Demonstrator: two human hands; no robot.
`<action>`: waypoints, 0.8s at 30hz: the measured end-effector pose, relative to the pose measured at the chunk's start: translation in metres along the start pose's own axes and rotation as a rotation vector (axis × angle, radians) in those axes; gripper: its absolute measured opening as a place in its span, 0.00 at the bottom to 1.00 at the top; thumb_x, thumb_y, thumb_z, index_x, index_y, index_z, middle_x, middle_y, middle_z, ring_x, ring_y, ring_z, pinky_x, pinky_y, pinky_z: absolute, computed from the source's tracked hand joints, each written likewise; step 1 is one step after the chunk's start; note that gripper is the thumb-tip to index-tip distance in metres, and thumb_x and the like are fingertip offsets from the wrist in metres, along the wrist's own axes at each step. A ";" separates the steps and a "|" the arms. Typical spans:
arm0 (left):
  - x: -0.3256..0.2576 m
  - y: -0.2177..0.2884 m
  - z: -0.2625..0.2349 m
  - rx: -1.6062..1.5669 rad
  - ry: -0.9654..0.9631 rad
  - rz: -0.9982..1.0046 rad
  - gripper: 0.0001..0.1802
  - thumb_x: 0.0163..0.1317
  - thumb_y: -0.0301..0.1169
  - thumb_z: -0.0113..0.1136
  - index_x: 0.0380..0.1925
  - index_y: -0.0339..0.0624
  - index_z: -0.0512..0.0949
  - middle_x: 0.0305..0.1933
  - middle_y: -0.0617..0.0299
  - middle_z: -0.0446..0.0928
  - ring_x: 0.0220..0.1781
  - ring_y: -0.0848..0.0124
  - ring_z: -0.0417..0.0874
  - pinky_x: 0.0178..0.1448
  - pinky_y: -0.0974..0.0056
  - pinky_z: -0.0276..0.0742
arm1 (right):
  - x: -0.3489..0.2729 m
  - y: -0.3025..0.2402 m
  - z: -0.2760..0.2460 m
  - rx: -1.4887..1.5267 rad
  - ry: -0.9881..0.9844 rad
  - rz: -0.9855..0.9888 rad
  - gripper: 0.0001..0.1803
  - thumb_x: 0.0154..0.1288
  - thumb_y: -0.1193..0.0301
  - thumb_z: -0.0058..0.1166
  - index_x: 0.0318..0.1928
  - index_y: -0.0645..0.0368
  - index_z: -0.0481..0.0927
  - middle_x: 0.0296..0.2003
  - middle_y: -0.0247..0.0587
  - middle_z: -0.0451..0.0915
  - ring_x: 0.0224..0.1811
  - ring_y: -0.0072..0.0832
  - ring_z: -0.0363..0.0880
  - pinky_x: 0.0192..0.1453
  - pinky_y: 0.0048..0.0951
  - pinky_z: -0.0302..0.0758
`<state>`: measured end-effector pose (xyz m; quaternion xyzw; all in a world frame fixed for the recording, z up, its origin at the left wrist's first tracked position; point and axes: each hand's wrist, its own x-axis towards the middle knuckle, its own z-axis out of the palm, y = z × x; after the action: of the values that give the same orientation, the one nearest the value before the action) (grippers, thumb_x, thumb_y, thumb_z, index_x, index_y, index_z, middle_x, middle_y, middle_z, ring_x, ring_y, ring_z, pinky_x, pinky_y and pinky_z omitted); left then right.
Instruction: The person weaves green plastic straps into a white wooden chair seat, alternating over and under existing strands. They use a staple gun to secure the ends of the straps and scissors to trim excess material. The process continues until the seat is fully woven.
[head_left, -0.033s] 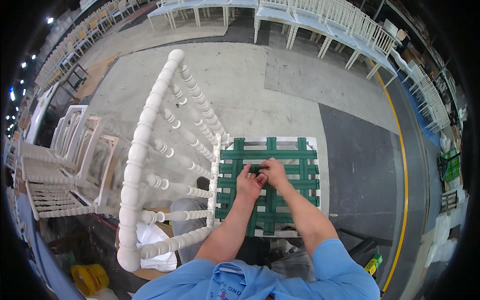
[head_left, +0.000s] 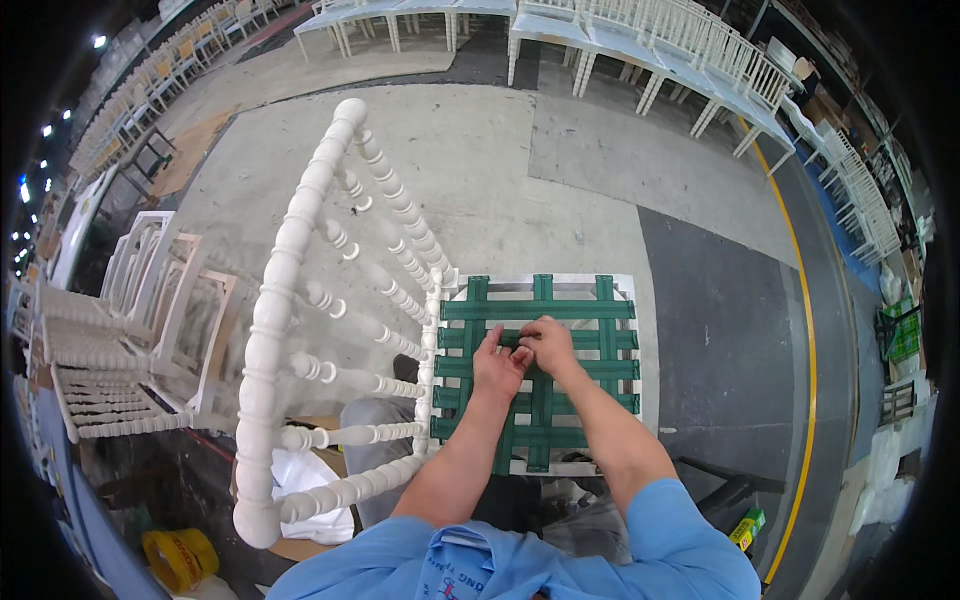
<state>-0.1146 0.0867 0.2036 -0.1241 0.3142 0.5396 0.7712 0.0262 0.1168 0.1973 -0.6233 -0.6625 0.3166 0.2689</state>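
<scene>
Taking the white chair [head_left: 330,330] as our landmark, we are starting at the far left of it, where bare white chair frames [head_left: 120,330] are lying stacked on their sides. Below them, toward the lower edge, a yellow tape roll [head_left: 180,557] is sitting on the floor.

The chair itself is tipped so that its turned-spindle back is rising at our left and its seat frame [head_left: 640,300] is facing up at us — a position that is likely putting the seat opening within easy reach of both arms. Across that opening, green webbing straps [head_left: 560,310] are running in both directions, crossing over and under one another in a lattice and ending at the white rails.

Our left hand [head_left: 497,368] is pressing down near the middle of the seat, the fingers curled together on a strap [head_left: 610,340] that runs across, seemingly pinning it so it is staying taut. Just right of it, and touching it, our right hand [head_left: 548,345] is pinching the same crossing; its fingers are bunched together on the webbing, though whether something small is held between them we cannot tell.

To the right of the chair, the concrete floor [head_left: 560,170] is giving way to a darker strip edged by a curved yellow line [head_left: 805,330]. Beyond the chair's top, rows of finished white chairs [head_left: 640,50] are standing along the far side — well apart from our work.
</scene>
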 end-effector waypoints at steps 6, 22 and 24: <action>0.028 -0.001 0.016 -0.002 0.099 -0.013 0.17 0.77 0.50 0.48 0.54 0.60 0.80 0.41 0.61 0.74 0.31 0.69 0.73 0.44 0.58 0.80 | 0.021 0.008 -0.008 -0.083 0.153 -0.016 0.10 0.61 0.67 0.66 0.41 0.55 0.90 0.37 0.46 0.83 0.41 0.45 0.84 0.47 0.43 0.80; 0.005 0.019 0.020 1.002 0.289 0.398 0.26 0.70 0.37 0.63 0.63 0.35 0.71 0.37 0.58 0.77 0.17 0.68 0.78 0.22 0.61 0.77 | 0.084 0.001 -0.012 0.347 -0.195 0.236 0.12 0.69 0.65 0.61 0.39 0.64 0.85 0.24 0.31 0.77 0.26 0.24 0.74 0.30 0.31 0.71; 0.020 0.014 0.029 1.124 0.298 0.446 0.25 0.69 0.37 0.65 0.60 0.33 0.74 0.34 0.59 0.77 0.16 0.70 0.76 0.20 0.62 0.74 | 0.084 0.005 -0.020 0.461 -0.261 0.336 0.14 0.71 0.65 0.61 0.41 0.66 0.85 0.22 0.27 0.74 0.24 0.19 0.70 0.27 0.28 0.67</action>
<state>-0.1125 0.1226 0.2158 0.2955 0.6729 0.4167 0.5350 0.0376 0.2018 0.2032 -0.6008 -0.4899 0.5758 0.2598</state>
